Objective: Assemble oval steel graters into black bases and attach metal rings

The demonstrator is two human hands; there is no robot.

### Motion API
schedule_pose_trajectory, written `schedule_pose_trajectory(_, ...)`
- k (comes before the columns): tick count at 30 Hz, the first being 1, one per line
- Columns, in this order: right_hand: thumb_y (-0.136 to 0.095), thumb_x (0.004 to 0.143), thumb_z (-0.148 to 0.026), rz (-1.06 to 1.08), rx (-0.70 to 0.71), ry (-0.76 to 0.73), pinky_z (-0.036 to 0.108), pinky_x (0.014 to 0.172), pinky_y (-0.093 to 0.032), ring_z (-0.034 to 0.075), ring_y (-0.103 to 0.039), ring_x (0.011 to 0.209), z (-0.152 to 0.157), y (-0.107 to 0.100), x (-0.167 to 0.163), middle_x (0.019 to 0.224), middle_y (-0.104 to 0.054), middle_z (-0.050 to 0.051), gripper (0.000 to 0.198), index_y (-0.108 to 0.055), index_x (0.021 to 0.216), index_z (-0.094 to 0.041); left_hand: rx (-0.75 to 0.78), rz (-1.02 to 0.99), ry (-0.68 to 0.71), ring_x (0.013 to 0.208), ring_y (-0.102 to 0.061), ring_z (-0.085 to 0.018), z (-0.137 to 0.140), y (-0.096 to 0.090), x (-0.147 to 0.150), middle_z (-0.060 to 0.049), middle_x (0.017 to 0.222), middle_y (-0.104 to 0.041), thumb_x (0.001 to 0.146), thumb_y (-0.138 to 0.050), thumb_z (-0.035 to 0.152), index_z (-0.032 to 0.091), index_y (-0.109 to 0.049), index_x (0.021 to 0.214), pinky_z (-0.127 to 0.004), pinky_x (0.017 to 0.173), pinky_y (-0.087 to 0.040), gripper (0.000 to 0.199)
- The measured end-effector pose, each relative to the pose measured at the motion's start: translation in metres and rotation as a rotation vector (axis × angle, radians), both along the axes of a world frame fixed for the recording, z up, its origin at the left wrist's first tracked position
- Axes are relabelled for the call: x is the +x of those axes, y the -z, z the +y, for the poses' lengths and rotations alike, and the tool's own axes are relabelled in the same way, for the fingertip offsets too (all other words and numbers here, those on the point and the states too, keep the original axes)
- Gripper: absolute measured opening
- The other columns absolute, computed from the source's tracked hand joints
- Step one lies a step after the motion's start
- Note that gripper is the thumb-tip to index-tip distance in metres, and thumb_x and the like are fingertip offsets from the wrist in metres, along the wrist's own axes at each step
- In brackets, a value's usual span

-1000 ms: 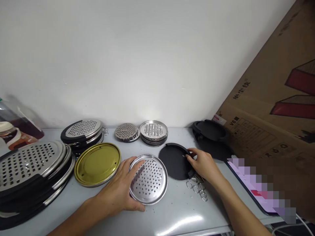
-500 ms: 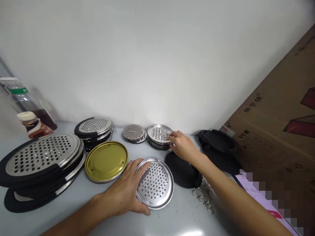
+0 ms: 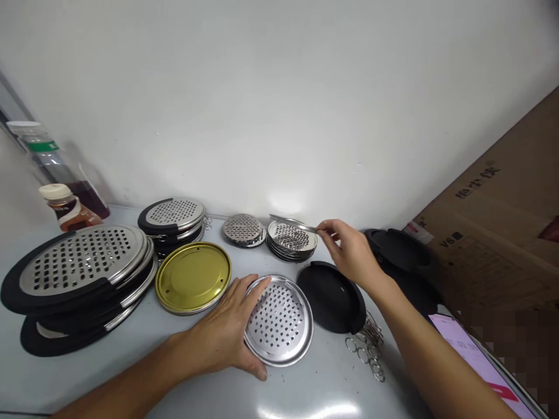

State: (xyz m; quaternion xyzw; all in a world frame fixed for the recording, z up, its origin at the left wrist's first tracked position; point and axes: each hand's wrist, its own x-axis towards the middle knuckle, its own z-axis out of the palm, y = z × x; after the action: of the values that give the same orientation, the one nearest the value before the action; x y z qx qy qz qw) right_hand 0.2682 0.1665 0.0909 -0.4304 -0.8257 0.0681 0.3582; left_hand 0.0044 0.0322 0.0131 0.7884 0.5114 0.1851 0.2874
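Observation:
My left hand [image 3: 236,329] spans the left side of a round metal grater plate [image 3: 279,320] on the table, its index finger over the rim and its thumb at the lower edge. My right hand [image 3: 349,250] pinches the edge of a thin grater disc [image 3: 297,224], seen nearly edge-on. That disc is lifted over a stack of similar grater discs [image 3: 292,254]. A black round holder [image 3: 329,297] lies below my right hand. Left of my left hand is a gold round lid [image 3: 193,276] with small holes.
Black-rimmed grater stacks [image 3: 82,262] stand at left, near two bottles [image 3: 70,209]. Another small pile of grater discs [image 3: 243,228] lies by the wall. Metal rings [image 3: 363,355], more black holders [image 3: 399,250], a phone [image 3: 476,361] and a cardboard box [image 3: 493,233] are at right.
My right hand has lifted a grater disc off the stack and drawn it slightly right, tilting it. My left hand stays around the grater plate. The view has shifted a little.

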Motion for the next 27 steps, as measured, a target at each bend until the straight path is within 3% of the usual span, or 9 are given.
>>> schedule_pose_trajectory(4,-0.061,0.088,-0.038,0.444,-0.269,-0.011,0.027,0.057,-0.044,0.013,-0.051,0.06,-0.033,-0.014,0.025,0.077,-0.058,0.001,0.019,-0.06,0.095,-0.021,0.007,-0.015,0.009,0.144,-0.011,-0.039,0.0,0.004,-0.004,-0.012,0.158,-0.013,0.046,-0.088,0.054,0.031,0.004,0.152,-0.055,0.115,-0.019,0.142)
schedule_pose_trajectory(8,-0.071,0.08,-0.038,0.77,-0.763,-0.06,0.022,0.046,-0.033,0.01,-0.038,0.052,-0.059,-0.001,0.048,0.063,-0.043,-0.003,0.024,-0.061,0.091,-0.02,-0.051,-0.028,-0.053,0.144,-0.014,-0.038,0.0,0.001,-0.006,-0.015,0.156,-0.017,0.049,-0.088,0.048,0.029,0.012,0.151,-0.055,0.114,-0.022,0.145)
schedule_pose_trajectory(11,-0.073,0.078,-0.036,0.873,-1.077,-0.122,0.02,0.044,-0.026,0.008,-0.028,0.052,-0.065,0.019,0.048,0.061,-0.035,-0.005,0.024,-0.063,0.088,-0.016,-0.091,-0.051,-0.084,0.143,-0.016,-0.039,0.001,-0.003,-0.005,-0.018,0.156,-0.018,0.048,-0.089,0.044,0.028,0.015,0.151,-0.057,0.112,-0.023,0.148)
schedule_pose_trajectory(15,-0.074,0.078,-0.036,0.856,-1.298,-0.171,0.019,0.046,-0.026,0.007,-0.026,0.052,-0.062,0.035,0.032,0.06,-0.032,-0.006,0.025,-0.064,0.085,-0.014,-0.121,-0.079,-0.095,0.141,-0.023,-0.038,0.002,-0.007,-0.003,-0.018,0.152,-0.025,0.05,-0.089,0.039,0.027,0.02,0.15,-0.055,0.111,-0.027,0.148)
schedule_pose_trajectory(20,-0.073,0.078,-0.038,0.704,-1.357,-0.238,0.018,0.046,-0.03,0.005,-0.032,0.051,-0.055,0.038,0.011,0.064,-0.045,-0.004,0.029,-0.064,0.089,-0.014,-0.148,-0.05,-0.107,0.141,-0.023,-0.036,0.003,-0.012,-0.002,-0.016,0.153,-0.025,0.05,-0.089,0.04,0.027,0.018,0.15,-0.053,0.111,-0.028,0.147)
schedule_pose_trajectory(24,-0.065,0.082,-0.043,0.467,-1.118,-0.153,0.021,0.042,-0.035,0.007,-0.037,0.046,-0.053,0.046,0.003,0.059,-0.048,-0.005,0.032,-0.064,0.097,-0.015,-0.161,-0.039,-0.109,0.142,-0.022,-0.036,0.002,-0.017,-0.003,-0.015,0.153,-0.023,0.051,-0.088,0.04,0.028,0.009,0.152,-0.053,0.112,-0.027,0.14)
schedule_pose_trajectory(27,-0.056,0.088,-0.044,0.241,-0.926,-0.11,0.025,0.046,-0.044,0.01,-0.049,0.047,-0.056,0.052,0.002,0.074,-0.062,0.001,0.034,-0.063,0.107,-0.017,-0.152,-0.054,-0.079,0.141,-0.022,-0.038,0.002,-0.018,-0.004,-0.013,0.153,-0.025,0.053,-0.087,0.042,0.03,0.0,0.153,-0.055,0.112,-0.026,0.133)
